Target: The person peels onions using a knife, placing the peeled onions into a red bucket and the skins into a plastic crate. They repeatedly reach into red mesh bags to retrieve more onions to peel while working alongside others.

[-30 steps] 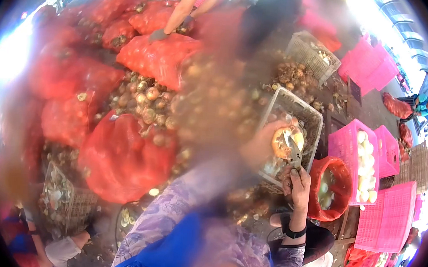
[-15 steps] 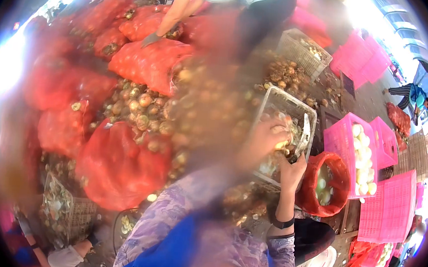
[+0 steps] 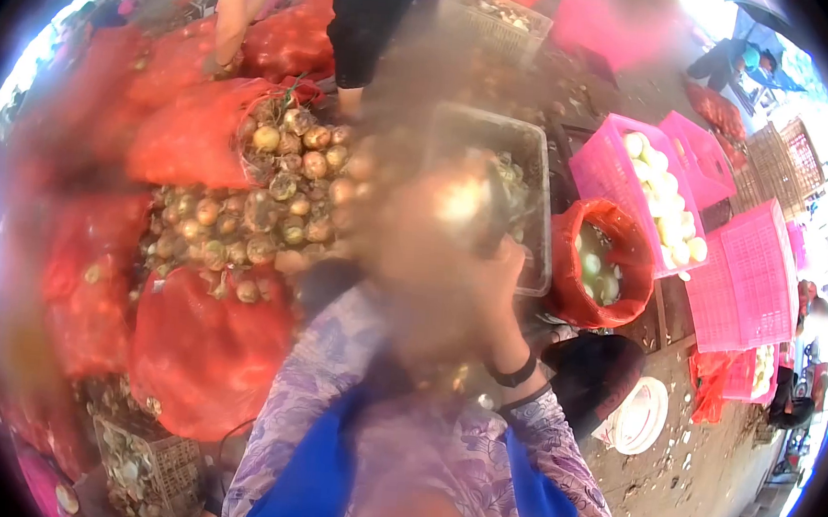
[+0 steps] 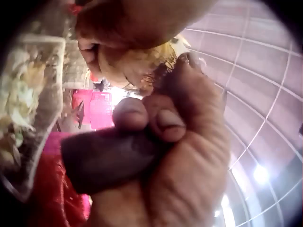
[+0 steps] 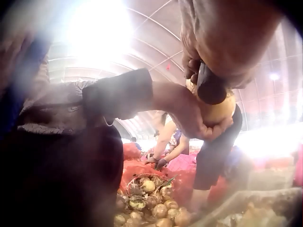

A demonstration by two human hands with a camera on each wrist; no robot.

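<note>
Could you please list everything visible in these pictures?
Held onion: 1, yellowish, left hand
Tool handle: 1, dark, right hand
Loose onions: many, golden, piled on the left
Mesh sacks: several, red, around pile
Pale crates: at least 3, greyish, centre, top, lower left
Peelings: many, pale, in central crate
Red container: 1, red, right of central crate
Pink crates: several, pink, on the right
Peeled onions: many, white, in pink crate and red container
White tub: 1, white, lower right
Woven basketry: count unclear, brown, upper right
Other people: several, varied clothing, background
Sleeves: 2, purple patterned, bottom centre
Left hand: 1, bare, gripping onion
Right hand: 1, bare, gripping handle
</note>
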